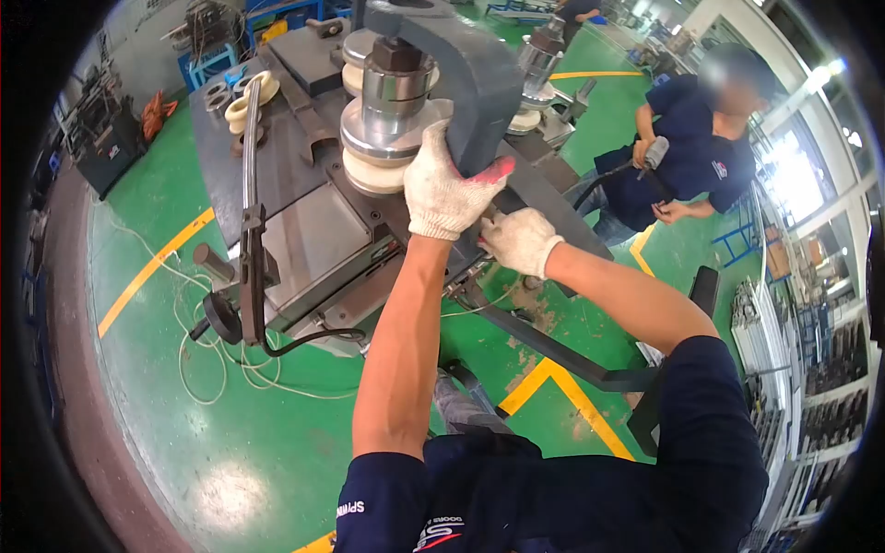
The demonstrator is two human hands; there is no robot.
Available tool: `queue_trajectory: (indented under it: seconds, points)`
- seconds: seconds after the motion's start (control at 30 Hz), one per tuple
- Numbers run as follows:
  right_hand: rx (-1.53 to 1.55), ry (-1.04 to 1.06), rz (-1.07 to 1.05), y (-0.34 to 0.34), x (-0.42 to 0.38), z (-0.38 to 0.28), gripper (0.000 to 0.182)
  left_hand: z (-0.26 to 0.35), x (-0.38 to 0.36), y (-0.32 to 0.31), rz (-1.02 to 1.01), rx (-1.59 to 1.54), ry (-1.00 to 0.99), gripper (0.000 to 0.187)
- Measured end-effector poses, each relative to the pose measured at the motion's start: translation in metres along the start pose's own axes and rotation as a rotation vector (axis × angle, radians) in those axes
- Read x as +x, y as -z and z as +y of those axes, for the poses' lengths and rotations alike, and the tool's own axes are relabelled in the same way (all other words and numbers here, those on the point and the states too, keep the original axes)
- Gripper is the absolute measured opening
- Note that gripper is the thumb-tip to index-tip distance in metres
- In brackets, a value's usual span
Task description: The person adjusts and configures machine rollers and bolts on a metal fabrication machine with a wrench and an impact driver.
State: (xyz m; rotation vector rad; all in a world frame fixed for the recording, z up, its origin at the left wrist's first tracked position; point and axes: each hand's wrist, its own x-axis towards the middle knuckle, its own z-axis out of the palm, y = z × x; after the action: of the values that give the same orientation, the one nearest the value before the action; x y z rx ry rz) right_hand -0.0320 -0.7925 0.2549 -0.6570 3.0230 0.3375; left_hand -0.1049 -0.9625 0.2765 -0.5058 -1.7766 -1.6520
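Observation:
My left hand [450, 191], in a white knit glove with pink-red coating, grips the lower end of a thick dark grey curved metal arm [489, 83]. Its thumb and fingers lie on either side of the metal. Close by on the right, my gloved right hand [523, 241] has its fingers curled in at the machine's edge, below the arm; what they hold is hidden. Left of my left hand stands a shiny steel spindle [396, 97] with a dark nut on top, over a cream-coloured roller [373, 173].
Loose cream rollers [262, 88] lie on the machine table [217, 152]. A bent steel rod [251, 157] rises at its left. To the right, a co-worker [691, 147] holds a grey handheld controller [654, 152]. Pale cables [221, 359] trail over the green floor.

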Motion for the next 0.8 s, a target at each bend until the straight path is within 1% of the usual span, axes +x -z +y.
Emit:
queue_trajectory:
  seconds: [0.13,0.23,0.33,0.43,0.5,0.53,0.63,0.67,0.77,0.8]
  points:
    - [0.065,-0.24,-0.118,0.01,0.007,-0.012,0.037,-0.001,0.0,-0.001,-0.009,-0.049,0.003,0.083]
    - [0.084,-0.174,-0.151,0.035,0.002,-0.01,0.041,0.003,0.0,0.003,-0.048,-0.047,0.058,0.082]
    - [0.064,-0.008,-0.084,0.018,-0.002,0.0,0.044,0.003,-0.001,0.004,-0.034,-0.035,0.036,0.082]
    - [0.104,-0.207,-0.123,0.014,0.001,-0.01,0.045,-0.002,0.0,0.0,-0.034,-0.069,0.022,0.081]
    - [0.112,-0.242,-0.16,0.019,0.003,-0.01,0.043,-0.001,-0.001,0.001,-0.043,-0.068,0.031,0.081]
    - [0.115,-0.257,-0.176,0.023,0.005,-0.011,0.042,0.0,-0.001,0.002,-0.045,-0.065,0.034,0.081]
    - [0.127,-0.15,-0.091,0.039,-0.004,-0.012,0.04,0.0,-0.001,0.002,-0.035,-0.066,0.035,0.081]
    - [0.099,-0.107,-0.105,0.035,-0.005,-0.009,0.04,-0.001,-0.001,0.0,-0.017,-0.031,0.028,0.082]
    - [0.116,-0.156,-0.11,0.017,0.004,-0.01,0.039,-0.002,-0.001,-0.001,0.03,-0.001,-0.042,0.082]
    - [0.064,-0.226,-0.117,0.015,0.004,-0.015,0.036,-0.002,0.0,0.0,0.018,0.001,-0.053,0.082]
